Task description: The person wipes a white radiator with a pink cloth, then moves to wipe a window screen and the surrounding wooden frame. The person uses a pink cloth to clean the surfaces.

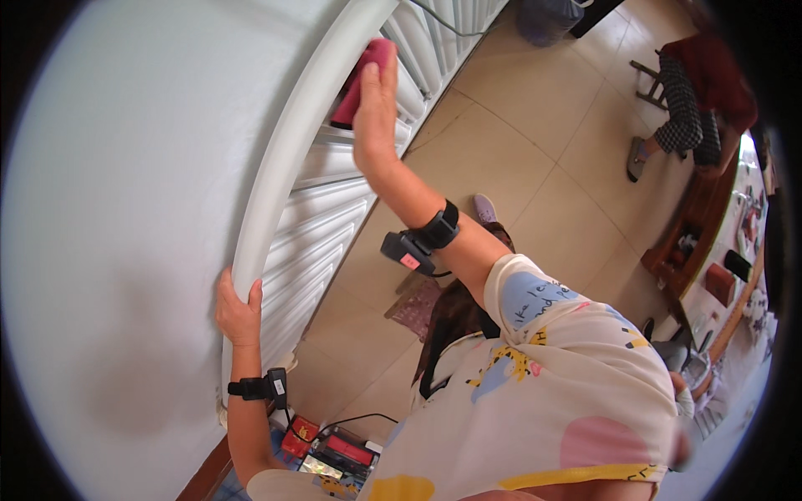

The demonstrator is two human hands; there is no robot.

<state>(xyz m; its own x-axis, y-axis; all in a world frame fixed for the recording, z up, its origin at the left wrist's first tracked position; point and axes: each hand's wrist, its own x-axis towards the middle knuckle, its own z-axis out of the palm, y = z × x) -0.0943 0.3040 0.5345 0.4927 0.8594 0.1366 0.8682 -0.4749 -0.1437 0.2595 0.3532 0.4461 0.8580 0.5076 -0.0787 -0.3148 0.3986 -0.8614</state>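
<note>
A white column radiator stands against the pale wall, with a thick rounded top rail running along it. My left hand wraps around the near end of this rail, thumb on one side and fingers on the other. Farther along, my right hand lies with fingers extended over a pink cloth. The cloth is bunched between that hand and the radiator's columns, just beside the rail; part of it is hidden by the hand. Black straps with small devices circle both forearms.
A cable crosses the radiator's far end, near a dark plastic bag. Boxes sit low by my left arm. A seated person is at upper right, beside a wooden table with several items. The floor is tiled.
</note>
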